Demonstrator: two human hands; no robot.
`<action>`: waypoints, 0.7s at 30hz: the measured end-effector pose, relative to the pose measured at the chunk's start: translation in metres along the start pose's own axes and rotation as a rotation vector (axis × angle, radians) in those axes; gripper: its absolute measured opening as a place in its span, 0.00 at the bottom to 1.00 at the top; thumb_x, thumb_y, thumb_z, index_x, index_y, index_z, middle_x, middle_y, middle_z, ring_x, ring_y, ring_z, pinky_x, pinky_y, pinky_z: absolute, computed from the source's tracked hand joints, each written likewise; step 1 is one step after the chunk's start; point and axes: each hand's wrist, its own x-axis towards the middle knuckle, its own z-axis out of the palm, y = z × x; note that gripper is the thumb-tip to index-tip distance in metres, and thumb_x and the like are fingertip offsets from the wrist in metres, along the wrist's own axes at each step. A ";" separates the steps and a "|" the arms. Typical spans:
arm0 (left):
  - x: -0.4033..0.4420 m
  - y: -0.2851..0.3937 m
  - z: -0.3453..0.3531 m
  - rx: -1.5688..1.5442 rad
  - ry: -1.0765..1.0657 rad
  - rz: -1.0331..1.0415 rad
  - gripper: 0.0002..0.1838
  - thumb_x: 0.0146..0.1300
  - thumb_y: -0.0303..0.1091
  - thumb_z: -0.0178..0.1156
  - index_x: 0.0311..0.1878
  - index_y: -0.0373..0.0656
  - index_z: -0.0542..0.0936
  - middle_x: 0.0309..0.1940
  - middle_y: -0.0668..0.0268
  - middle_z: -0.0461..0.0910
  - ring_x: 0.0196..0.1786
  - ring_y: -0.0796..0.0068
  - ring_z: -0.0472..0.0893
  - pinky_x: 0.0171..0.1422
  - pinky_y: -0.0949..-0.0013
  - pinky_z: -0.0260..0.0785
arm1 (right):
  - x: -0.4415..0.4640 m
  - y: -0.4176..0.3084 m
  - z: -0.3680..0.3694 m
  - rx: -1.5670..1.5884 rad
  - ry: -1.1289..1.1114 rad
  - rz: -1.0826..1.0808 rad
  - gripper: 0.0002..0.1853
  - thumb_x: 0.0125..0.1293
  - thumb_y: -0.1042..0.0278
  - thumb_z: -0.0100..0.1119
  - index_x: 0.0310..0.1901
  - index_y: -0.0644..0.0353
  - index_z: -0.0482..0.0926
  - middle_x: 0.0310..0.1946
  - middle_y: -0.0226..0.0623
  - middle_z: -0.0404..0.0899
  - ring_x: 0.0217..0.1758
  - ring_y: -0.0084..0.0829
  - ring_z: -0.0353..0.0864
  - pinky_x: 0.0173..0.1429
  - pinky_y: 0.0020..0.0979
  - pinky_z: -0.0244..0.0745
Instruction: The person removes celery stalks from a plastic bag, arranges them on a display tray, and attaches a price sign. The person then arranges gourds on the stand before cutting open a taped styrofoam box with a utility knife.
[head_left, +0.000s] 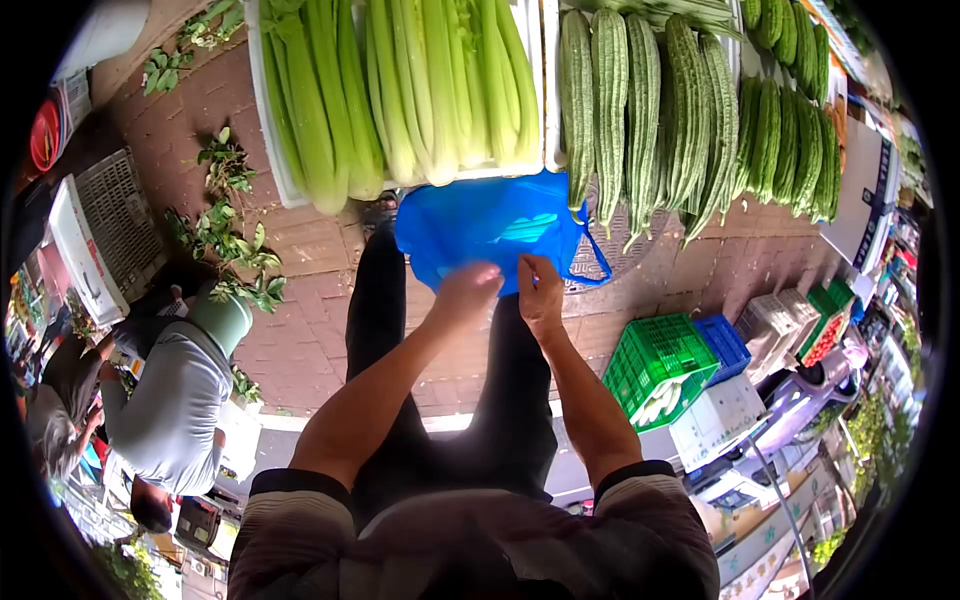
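A blue bag (pixel 480 225) hangs open in front of my legs, just below the celery (pixel 440 90), with a loop handle at its right side. Blurred by motion, my left hand (pixel 468 292) is at the bag's near edge; whether its fingers hold anything is not clear. Beside it, my right hand (pixel 540 290) is closed at the bag's near rim, its fingers pinched together on something too small to make out. Long ridged gourds (pixel 645 110) lie to the right of the celery.
Shorter green gourds (pixel 790 145) lie at the upper right. A green crate (pixel 657 370) and a blue crate (pixel 722 348) stand at the right. Leafy plants (pixel 235 240) and a grey crate (pixel 115 220) are at the left, where a person (pixel 175 400) bends over.
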 end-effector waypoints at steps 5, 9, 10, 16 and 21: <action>0.093 -0.061 0.074 0.199 -0.193 0.101 0.19 0.72 0.41 0.56 0.58 0.37 0.79 0.50 0.46 0.83 0.55 0.47 0.82 0.59 0.53 0.74 | 0.041 0.124 0.019 -0.236 -0.162 -0.072 0.12 0.70 0.71 0.52 0.48 0.66 0.82 0.40 0.55 0.84 0.43 0.55 0.85 0.47 0.46 0.79; 0.161 -0.108 0.082 0.489 -0.040 -0.107 0.23 0.77 0.46 0.47 0.67 0.45 0.73 0.64 0.45 0.74 0.61 0.46 0.78 0.68 0.52 0.68 | 0.107 0.206 0.056 -0.951 -0.757 -0.285 0.13 0.70 0.66 0.52 0.49 0.63 0.81 0.44 0.55 0.83 0.47 0.52 0.83 0.51 0.42 0.80; 0.176 -0.095 0.062 0.510 -0.198 -0.133 0.26 0.77 0.51 0.44 0.70 0.49 0.70 0.66 0.46 0.72 0.64 0.47 0.76 0.70 0.53 0.65 | 0.117 0.259 0.077 -1.231 -0.491 -0.525 0.14 0.71 0.64 0.51 0.50 0.62 0.80 0.47 0.54 0.82 0.49 0.49 0.82 0.53 0.41 0.79; 0.208 -0.037 -0.003 0.489 -0.125 -0.059 0.34 0.74 0.66 0.39 0.73 0.59 0.71 0.72 0.55 0.70 0.74 0.55 0.67 0.78 0.62 0.56 | 0.195 0.370 0.098 -0.065 -0.112 -0.208 0.15 0.74 0.61 0.48 0.55 0.58 0.76 0.48 0.44 0.80 0.50 0.39 0.80 0.54 0.37 0.76; 0.210 -0.051 -0.001 0.097 0.149 -0.048 0.31 0.76 0.60 0.44 0.72 0.51 0.72 0.73 0.57 0.69 0.75 0.62 0.66 0.78 0.66 0.54 | 0.219 0.411 0.096 0.241 -0.184 -0.118 0.14 0.74 0.61 0.47 0.52 0.58 0.77 0.44 0.38 0.81 0.46 0.37 0.80 0.51 0.36 0.77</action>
